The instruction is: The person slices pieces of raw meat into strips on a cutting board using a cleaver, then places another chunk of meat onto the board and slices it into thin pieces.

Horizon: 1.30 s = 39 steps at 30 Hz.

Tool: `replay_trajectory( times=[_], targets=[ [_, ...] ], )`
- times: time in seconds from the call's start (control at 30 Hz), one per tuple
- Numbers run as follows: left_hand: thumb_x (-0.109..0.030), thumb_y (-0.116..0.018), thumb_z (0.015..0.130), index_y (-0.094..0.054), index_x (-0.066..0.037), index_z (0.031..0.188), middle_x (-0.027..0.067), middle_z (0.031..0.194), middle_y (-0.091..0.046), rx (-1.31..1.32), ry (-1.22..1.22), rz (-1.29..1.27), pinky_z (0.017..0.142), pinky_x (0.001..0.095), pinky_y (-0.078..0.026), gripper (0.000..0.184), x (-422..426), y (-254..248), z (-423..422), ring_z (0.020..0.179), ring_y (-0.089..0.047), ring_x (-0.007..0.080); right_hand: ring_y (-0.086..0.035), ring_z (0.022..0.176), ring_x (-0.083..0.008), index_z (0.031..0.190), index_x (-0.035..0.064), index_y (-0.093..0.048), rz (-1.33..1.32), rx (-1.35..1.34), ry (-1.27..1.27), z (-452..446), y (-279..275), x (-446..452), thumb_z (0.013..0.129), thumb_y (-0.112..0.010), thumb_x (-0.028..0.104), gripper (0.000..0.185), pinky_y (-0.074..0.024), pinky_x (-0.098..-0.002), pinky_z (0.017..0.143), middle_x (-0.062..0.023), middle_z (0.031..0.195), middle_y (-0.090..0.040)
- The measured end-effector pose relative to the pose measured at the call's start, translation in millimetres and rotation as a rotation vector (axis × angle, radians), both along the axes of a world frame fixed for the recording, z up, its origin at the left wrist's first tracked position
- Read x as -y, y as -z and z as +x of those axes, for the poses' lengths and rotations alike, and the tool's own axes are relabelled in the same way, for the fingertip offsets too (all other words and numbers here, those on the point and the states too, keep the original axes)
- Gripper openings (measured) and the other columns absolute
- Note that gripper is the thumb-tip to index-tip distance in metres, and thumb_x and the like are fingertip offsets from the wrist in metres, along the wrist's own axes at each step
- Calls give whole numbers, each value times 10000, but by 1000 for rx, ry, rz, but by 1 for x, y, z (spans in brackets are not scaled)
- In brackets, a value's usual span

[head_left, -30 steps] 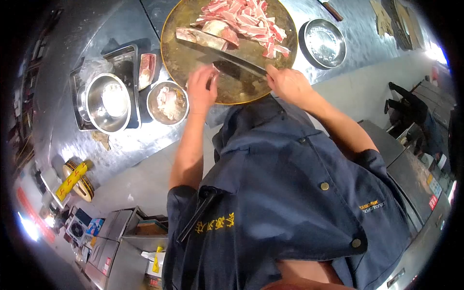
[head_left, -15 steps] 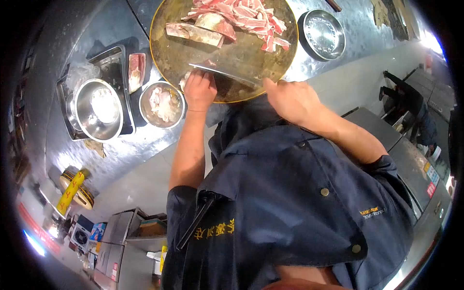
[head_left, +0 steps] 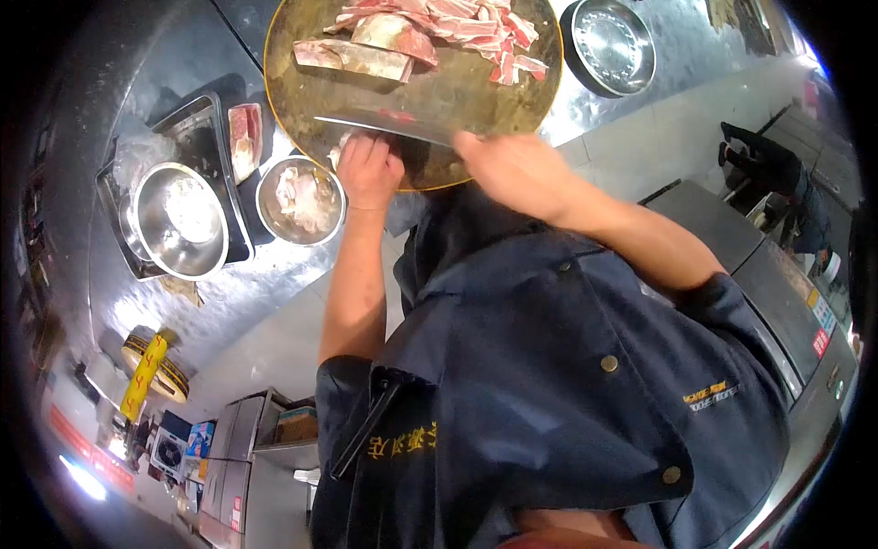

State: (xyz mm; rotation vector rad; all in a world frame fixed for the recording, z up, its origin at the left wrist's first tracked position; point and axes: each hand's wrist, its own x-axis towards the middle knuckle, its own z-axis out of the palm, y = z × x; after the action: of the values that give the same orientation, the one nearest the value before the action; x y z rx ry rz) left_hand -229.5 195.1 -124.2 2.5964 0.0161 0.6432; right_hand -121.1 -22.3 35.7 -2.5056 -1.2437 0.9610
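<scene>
My right hand (head_left: 517, 174) is wrapped round the handle of a long knife (head_left: 384, 127), its blade pointing left over the round cutting board (head_left: 302, 110). Just below the blade, at the board's lower left edge, my left hand (head_left: 370, 172) is closed on a small pale piece (head_left: 338, 151), mostly hidden by the fingers. A small red scrap (head_left: 396, 115) lies beside the blade. Farther up the board are a long slab of meat (head_left: 352, 59), a thicker chunk (head_left: 395, 37) and a pile of sliced meat (head_left: 466, 23).
Left of the board stand a metal bowl with pale scraps (head_left: 302, 199), a block of meat (head_left: 245, 137), and a black tray (head_left: 240, 220) holding a steel bowl (head_left: 181, 220). An empty round steel dish (head_left: 611, 46) is to the right. Another person (head_left: 777, 174) is at far right.
The knife has moved from beside the slab down and left, towards my left hand. My left hand has shifted to the board's lower left edge and closed. The view has shifted slightly.
</scene>
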Motion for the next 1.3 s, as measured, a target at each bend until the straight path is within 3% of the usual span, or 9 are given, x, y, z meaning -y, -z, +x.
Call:
replay_trajectory(
  times=[0.13, 0.33, 0.47, 0.6, 0.67, 0.77, 0.87, 1.17, 1.3],
  targets=[
    [1, -692, 751, -778, -68, 1155, 110, 1212, -758, 15, 3, -12, 873, 406, -602, 418, -2, 4, 1, 982, -730, 317, -760, 798, -407, 1097, 36, -535, 98, 89, 3, 6, 43, -20, 993, -518, 145, 152, -590, -537, 676, -214, 813, -734],
    [19, -693, 743, -774, -74, 1111, 107, 980, -726, 85, -69, 17, 815, 443, -585, 389, 4, 9, 5, 887, -695, 356, -758, 817, -432, 1111, 64, -538, -169, -65, 100, 2, -30, 13, 993, -506, 164, 158, -595, -548, 693, -227, 830, -739],
    [-11, -698, 747, -780, -94, 1173, 90, 1181, -766, 12, -23, 27, 873, 405, -607, 442, -1, 14, -3, 965, -731, 317, -755, 818, -438, 1136, 63, -542, 117, 3, 34, 5, 55, -22, 1005, -475, 173, 185, -587, -568, 698, -218, 805, -731],
    [-15, -697, 755, -773, -80, 1164, 94, 1158, -766, 16, -33, 20, 859, 410, -601, 421, -1, 14, -2, 957, -728, 322, -732, 729, -427, 1117, 64, -535, 135, 39, 33, 9, 31, -13, 989, -547, 175, 169, -574, -545, 626, -198, 758, -710],
    [-15, -696, 757, -773, -76, 1153, 96, 1151, -766, 13, -62, 9, 860, 415, -600, 407, 2, 14, 1, 959, -728, 324, -732, 717, -418, 1090, 47, -536, -70, -55, 46, 7, -13, 3, 978, -560, 155, 158, -575, -527, 607, -192, 754, -709],
    [16, -706, 768, -750, -67, 1091, 154, 967, -728, 109, -53, -5, 770, 460, -575, 336, 2, 10, 6, 839, -686, 378, -732, 704, -411, 1088, 48, -537, -77, -20, 83, 2, -13, 11, 973, -561, 147, 154, -576, -514, 592, -189, 749, -709],
    [24, -667, 749, -768, -44, 1102, 116, 1076, -761, 48, -18, -16, 860, 428, -602, 374, 0, 10, 2, 944, -723, 339, -751, 768, -431, 1122, 58, -562, 177, 10, 44, 3, 61, -25, 995, -513, 178, 182, -592, -538, 658, -220, 779, -720],
    [12, -709, 736, -757, -48, 1001, 130, 946, -722, 137, -63, -3, 788, 447, -586, 276, 3, 14, 5, 860, -702, 354, -758, 749, -407, 1107, 42, -576, -63, -73, 77, 6, -26, 14, 988, -542, 169, 177, -594, -513, 629, -195, 753, -722],
    [-14, -752, 746, -758, -58, 1010, 136, 918, -709, 120, 12, -67, 749, 453, -562, 269, -1, 19, 2, 830, -686, 370, -720, 659, -422, 1092, 56, -558, 169, 33, 53, 1, 57, -27, 995, -545, 161, 144, -568, -525, 568, -196, 695, -687]
  ],
)
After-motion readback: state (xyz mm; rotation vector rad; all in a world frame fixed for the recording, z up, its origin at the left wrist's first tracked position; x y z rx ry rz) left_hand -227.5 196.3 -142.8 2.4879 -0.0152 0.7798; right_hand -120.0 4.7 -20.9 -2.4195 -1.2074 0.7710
